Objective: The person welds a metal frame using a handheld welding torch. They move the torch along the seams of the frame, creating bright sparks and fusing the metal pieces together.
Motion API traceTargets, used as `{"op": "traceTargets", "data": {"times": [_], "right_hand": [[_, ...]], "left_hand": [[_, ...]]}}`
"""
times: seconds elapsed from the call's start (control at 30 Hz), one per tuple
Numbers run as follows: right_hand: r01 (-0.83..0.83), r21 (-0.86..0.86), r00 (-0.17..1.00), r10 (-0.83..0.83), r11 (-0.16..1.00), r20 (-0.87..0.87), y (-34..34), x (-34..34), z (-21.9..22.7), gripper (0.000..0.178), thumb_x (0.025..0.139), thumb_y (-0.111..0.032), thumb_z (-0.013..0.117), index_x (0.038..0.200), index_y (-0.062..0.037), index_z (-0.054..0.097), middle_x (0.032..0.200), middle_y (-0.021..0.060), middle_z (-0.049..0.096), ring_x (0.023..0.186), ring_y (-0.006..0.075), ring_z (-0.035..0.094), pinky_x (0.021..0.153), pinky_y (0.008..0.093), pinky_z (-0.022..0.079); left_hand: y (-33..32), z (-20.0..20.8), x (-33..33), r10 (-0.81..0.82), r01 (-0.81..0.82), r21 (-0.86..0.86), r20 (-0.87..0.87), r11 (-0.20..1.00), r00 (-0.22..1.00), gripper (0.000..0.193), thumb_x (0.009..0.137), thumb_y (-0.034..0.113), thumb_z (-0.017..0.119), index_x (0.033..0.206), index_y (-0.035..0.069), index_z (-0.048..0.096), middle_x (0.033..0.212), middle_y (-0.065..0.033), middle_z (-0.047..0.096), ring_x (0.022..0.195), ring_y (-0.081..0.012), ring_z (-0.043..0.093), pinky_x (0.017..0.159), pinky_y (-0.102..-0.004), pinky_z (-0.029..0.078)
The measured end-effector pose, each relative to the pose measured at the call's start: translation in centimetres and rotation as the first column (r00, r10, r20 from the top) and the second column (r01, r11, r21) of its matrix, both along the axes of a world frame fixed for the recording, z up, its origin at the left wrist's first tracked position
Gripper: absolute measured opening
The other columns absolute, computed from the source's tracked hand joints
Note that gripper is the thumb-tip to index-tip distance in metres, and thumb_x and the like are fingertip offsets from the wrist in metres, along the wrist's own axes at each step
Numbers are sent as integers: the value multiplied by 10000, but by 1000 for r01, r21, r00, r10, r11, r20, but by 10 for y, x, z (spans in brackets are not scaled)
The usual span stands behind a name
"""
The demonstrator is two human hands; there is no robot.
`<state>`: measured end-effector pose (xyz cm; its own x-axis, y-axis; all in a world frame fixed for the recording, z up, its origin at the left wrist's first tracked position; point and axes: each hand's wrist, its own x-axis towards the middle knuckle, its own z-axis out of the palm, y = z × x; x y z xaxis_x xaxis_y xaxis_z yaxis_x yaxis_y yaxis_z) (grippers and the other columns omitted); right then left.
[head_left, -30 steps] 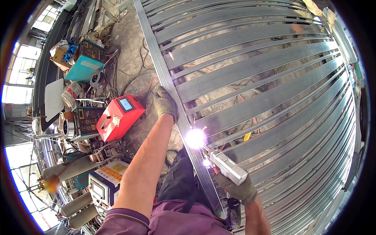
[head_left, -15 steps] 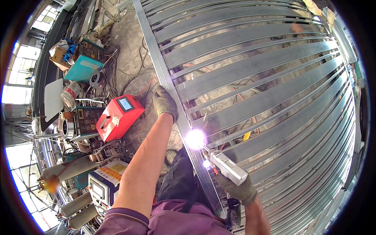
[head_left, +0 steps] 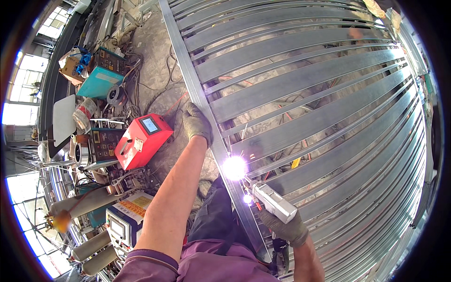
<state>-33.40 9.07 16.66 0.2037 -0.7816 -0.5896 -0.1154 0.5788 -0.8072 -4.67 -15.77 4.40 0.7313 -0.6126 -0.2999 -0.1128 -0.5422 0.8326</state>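
A large grey metal frame [head_left: 188, 70] with many parallel slats [head_left: 300, 98] stretches from beside me to the far right. My gloved left hand [head_left: 196, 123] lies on the frame's long side bar, its fingers reaching over the outer edge; whether they grip it is hard to make out. In my gloved right hand [head_left: 285, 229] is a silver handheld welding gun [head_left: 274, 201], fingers wrapped round its lower part. Its nozzle points at the joint between the side bar and a slat. A blinding white-violet glare there, with thin sparks, hides the joint.
On the left stand a red machine with a small screen [head_left: 143, 141], a teal welding machine [head_left: 99, 81] and a white-and-dark control box [head_left: 124, 221]. Gas cylinders [head_left: 84, 199] lie lower left. Cables [head_left: 136, 89] trail over the concrete floor, some beneath the slats.
The glare stays at nearly the same spot on the joint, and the sparks have changed shape. Both hands and the welding gun have barely moved.
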Motion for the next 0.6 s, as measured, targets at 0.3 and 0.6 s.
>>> {"op": "traceTargets", "data": {"times": [0.3,0.6], "right_hand": [[-10,43,1000,9,999,14,2,-1,-3,439,911,-239,863,1272,-31,726,950,27,770,799,89,715,672,272,587],[22,-39,999,-20,999,46,6,4,-7,440,909,-216,858,1281,-25,718,1032,54,787,910,111,744,772,281,607]], "left_hand": [[-1,-25,14,13,-13,-33,-11,999,1000,639,1103,568,444,1322,-2,632,1233,-178,724,1102,-287,688,993,-407,520],[0,-7,4,-7,7,-7,-1,1000,1000,616,1113,535,425,1379,13,618,1289,-187,712,1158,-320,685,1005,-421,522]]}}
